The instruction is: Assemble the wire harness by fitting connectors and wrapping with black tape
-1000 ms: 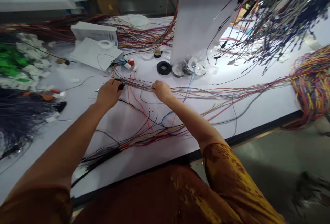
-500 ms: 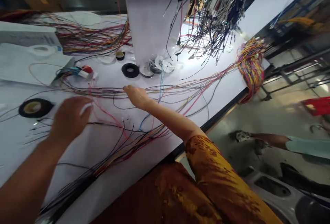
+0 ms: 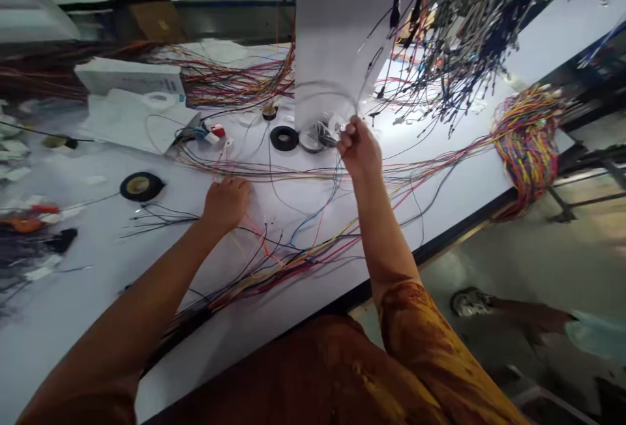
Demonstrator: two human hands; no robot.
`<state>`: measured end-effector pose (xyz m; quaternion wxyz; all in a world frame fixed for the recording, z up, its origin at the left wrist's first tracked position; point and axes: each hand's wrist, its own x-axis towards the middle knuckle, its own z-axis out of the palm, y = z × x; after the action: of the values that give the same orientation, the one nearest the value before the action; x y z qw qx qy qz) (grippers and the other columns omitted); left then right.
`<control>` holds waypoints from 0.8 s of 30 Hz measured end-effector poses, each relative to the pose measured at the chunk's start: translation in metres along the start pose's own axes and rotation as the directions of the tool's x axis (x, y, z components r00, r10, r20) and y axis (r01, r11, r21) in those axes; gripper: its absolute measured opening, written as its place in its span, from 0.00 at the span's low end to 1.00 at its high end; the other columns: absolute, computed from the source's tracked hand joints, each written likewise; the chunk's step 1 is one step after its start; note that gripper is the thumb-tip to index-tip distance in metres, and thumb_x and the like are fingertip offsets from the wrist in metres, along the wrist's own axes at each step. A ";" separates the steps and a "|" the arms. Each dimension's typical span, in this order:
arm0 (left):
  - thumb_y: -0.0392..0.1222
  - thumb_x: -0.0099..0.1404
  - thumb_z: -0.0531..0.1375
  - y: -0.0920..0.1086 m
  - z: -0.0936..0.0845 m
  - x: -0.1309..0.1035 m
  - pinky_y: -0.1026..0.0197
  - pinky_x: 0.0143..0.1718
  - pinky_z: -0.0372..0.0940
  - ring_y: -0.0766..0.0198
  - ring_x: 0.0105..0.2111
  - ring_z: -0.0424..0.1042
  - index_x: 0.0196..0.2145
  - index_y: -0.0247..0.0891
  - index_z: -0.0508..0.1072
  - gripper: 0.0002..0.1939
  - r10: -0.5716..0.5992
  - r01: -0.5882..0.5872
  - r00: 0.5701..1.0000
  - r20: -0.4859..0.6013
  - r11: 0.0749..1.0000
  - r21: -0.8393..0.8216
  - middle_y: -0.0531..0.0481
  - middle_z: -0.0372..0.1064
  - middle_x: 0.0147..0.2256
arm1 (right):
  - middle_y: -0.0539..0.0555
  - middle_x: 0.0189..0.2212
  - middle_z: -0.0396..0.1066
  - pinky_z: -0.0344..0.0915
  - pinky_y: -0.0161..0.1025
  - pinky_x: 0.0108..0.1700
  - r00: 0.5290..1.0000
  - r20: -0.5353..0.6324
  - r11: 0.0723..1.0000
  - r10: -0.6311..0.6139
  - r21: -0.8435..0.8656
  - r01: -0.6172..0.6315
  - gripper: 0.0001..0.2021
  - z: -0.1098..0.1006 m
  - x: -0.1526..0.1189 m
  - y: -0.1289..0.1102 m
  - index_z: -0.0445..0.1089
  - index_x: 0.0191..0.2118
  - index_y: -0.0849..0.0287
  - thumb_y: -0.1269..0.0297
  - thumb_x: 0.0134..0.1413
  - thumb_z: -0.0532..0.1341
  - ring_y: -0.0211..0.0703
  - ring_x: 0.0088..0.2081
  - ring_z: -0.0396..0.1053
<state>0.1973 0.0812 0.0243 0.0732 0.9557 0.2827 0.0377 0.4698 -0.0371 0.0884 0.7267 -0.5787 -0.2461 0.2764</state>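
My left hand [image 3: 227, 205] rests low over the table, fingers curled together against the near side of a long wire bundle [image 3: 303, 175]. What lies under those fingertips is hidden. Raised above the tape rolls, my right hand [image 3: 360, 150] is closed in a pinch on a thin grey wire [image 3: 327, 90], which arcs away to the left and is blurred. A black tape roll [image 3: 284, 139] and a clear-wrapped pack of rolls [image 3: 313, 136] lie left of the right hand. Red and pink wires [image 3: 259, 229] run beside my left hand.
A thicker harness [image 3: 274, 275] lies along the near edge. Another black tape roll [image 3: 141, 186] sits at left. Dark wires with terminals [image 3: 469, 40] hang at upper right, above a coloured wire coil [image 3: 528, 138]. A person's shoe [image 3: 470, 302] shows on the floor.
The view has swung left. My right hand has risen from the wire bundle and now pinches a grey wire. My left hand has come down to the bundle, its fingers now curled.
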 end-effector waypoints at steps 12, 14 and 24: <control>0.46 0.64 0.60 0.015 -0.063 0.000 0.55 0.35 0.71 0.59 0.33 0.75 0.35 0.38 0.75 0.09 -0.278 0.154 0.938 0.208 -0.203 -0.967 0.44 0.76 0.33 | 0.42 0.21 0.44 0.47 0.31 0.20 0.926 0.360 0.962 0.115 0.191 -0.193 0.09 0.008 -0.068 -0.024 0.67 0.43 0.54 0.55 0.64 0.57 0.31 0.19 0.42; 0.36 0.62 0.60 -0.003 -0.074 -0.004 0.62 0.34 0.69 0.65 0.32 0.73 0.35 0.39 0.73 0.03 -0.697 -0.129 0.714 0.062 -0.219 -0.967 0.49 0.74 0.32 | 0.43 0.22 0.46 0.48 0.31 0.20 0.944 0.321 0.970 0.079 0.193 -0.147 0.09 0.008 -0.069 -0.026 0.67 0.41 0.55 0.55 0.63 0.59 0.31 0.20 0.44; 0.57 0.65 0.60 0.112 -0.079 -0.074 0.56 0.44 0.69 0.60 0.38 0.74 0.37 0.37 0.75 0.19 -0.107 0.140 0.985 0.138 0.013 -0.990 0.45 0.76 0.37 | 0.48 0.23 0.62 0.54 0.33 0.29 0.489 0.863 0.940 0.127 -0.262 0.218 0.19 0.030 -0.145 -0.008 0.70 0.32 0.62 0.55 0.68 0.53 0.32 0.26 0.57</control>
<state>0.1867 -0.0427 0.1177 0.7250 0.6049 0.2568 0.2061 0.3449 -0.1170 0.0975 0.3987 -0.4676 -0.6379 0.4643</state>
